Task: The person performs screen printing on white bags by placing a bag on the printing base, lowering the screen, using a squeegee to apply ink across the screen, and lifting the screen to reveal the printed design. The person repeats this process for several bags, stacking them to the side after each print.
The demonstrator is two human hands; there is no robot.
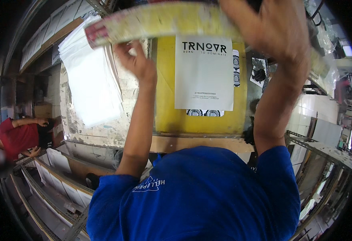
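Observation:
A long, tape-covered yellowish bar [164, 21] with a reddish left end spans the top of the view, smeared by motion; it looks like the edge of a frame. My left hand [139, 64] is just under its left part, fingers apart, fingertips close to its lower edge. Over the bar's right part is my right hand [278, 34], thumb stretched left across it; its other fingers are cut off or blurred. Below, a white sheet printed in black [204, 76] lies on a yellow board [166, 88]. Dark round-patterned stickers [205, 113] show from beneath the sheet.
A pile of white sheets [89, 76] lies left of the board on a stained worktop [105, 132]. Metal-framed racks [57, 176] stand at lower left, with another rack [324, 148] at right. Another person in a red shirt [19, 136] is at far left.

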